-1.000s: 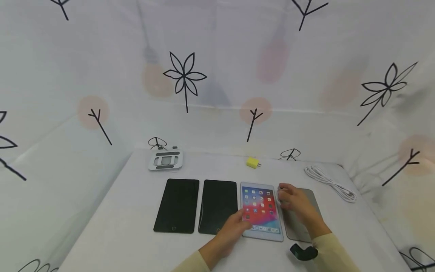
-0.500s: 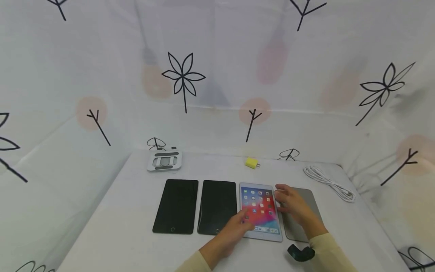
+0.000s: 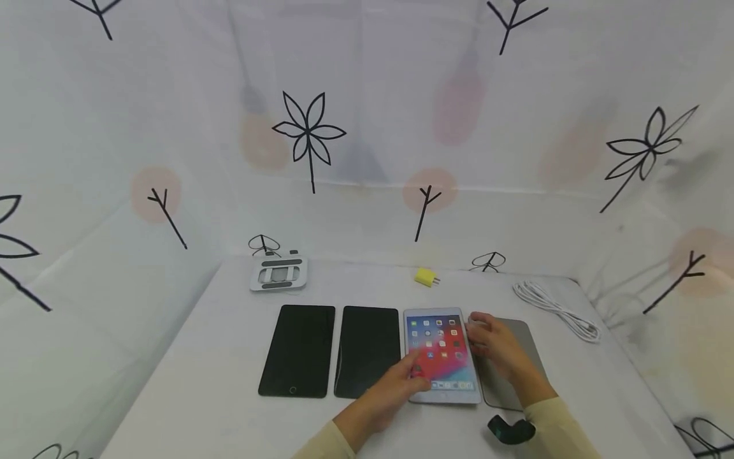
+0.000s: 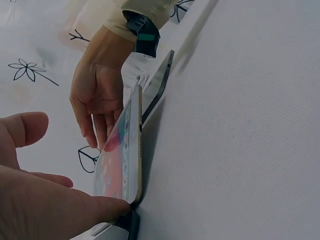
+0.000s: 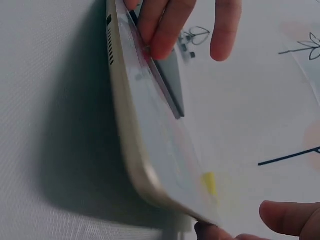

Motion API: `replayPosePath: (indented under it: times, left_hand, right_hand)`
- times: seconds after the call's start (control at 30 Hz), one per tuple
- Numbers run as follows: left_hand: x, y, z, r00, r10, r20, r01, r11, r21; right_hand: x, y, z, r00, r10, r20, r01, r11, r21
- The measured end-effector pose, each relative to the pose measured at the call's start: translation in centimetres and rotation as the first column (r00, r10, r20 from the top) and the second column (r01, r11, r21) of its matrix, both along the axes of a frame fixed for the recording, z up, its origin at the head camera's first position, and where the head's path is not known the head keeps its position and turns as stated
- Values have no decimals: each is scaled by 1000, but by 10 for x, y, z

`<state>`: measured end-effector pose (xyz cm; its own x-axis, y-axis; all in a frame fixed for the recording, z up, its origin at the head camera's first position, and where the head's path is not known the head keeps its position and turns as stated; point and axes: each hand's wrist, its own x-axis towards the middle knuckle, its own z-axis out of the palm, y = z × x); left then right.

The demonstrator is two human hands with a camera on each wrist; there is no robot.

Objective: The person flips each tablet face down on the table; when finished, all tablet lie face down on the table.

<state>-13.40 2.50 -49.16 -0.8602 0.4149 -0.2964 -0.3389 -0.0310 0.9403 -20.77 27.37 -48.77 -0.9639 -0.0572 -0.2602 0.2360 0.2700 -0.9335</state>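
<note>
A white tablet (image 3: pixel 440 357) with a lit home screen lies between both hands, third in a row of tablets. My left hand (image 3: pixel 390 389) touches its lower left side. In the left wrist view, a fingertip (image 4: pixel 122 206) meets the tablet's lower corner, while the thumb (image 4: pixel 30 127) stands apart. My right hand (image 3: pixel 499 347) is at the upper right edge, its fingers fairly straight in the left wrist view. The right wrist view shows a fingertip (image 5: pixel 212 232) by the tablet's corner and the right thumb (image 5: pixel 287 218) apart. A dark shadow lies beside and below the tablet's edge there.
Two black-screened tablets (image 3: pixel 297 350) (image 3: pixel 367 350) lie to the left. A grey tablet (image 3: pixel 504 376) lies face down under the right hand. Behind them are a white-and-grey folded stand (image 3: pixel 280 273), a yellow plug adapter (image 3: pixel 426 276) and a coiled white cable (image 3: pixel 556 309).
The lit tablet's lower end has risen slightly and shifted a little to the right. Both hands stay at its sides with small shifts of the right hand's fingers.
</note>
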Motion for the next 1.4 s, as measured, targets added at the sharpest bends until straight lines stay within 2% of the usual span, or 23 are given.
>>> replayPosePath:
  times: [0.1, 0.23, 0.43, 0.6, 0.73, 0.83, 0.93, 1.2, 1.4]
  left_hand:
    - [0, 0, 1, 1000, -17, 12, 16, 999, 30]
    - [0, 1, 2, 999, -37, 36, 37, 999, 10]
    - [-2, 2, 5, 997, -48, 66, 50, 998, -26]
    - [-2, 5, 7, 998, -42, 53, 44, 998, -42]
    - [-4, 12, 11, 1000, -9, 20, 11, 994, -110]
    - [-5, 18, 15, 1000, 5, -15, -8, 986, -166]
    - [-5, 21, 18, 999, 1, -52, -10, 982, -187]
    - [-1, 20, 28, 997, 3, -81, -22, 972, -234]
    - [0, 15, 37, 988, -40, -148, 0, 967, -256]
  right_hand:
    - [1, 2, 1, 1000, -3, -8, 3, 1000, -30]
    - [3, 2, 2, 1000, -14, -5, 14, 997, -78]
    - [4, -5, 6, 999, 50, 8, -48, 986, -161]
    - [5, -13, 12, 996, 91, 22, -84, 973, -216]
    - [7, -22, 19, 995, 98, 14, -92, 968, -235]
    - [10, -30, 27, 997, 75, 4, -72, 973, -221]
    - [14, -40, 34, 999, 47, -20, -50, 982, -180]
    - [19, -59, 45, 996, 10, -84, -19, 994, -106]
    - [22, -67, 55, 994, 10, -109, -17, 998, -65]
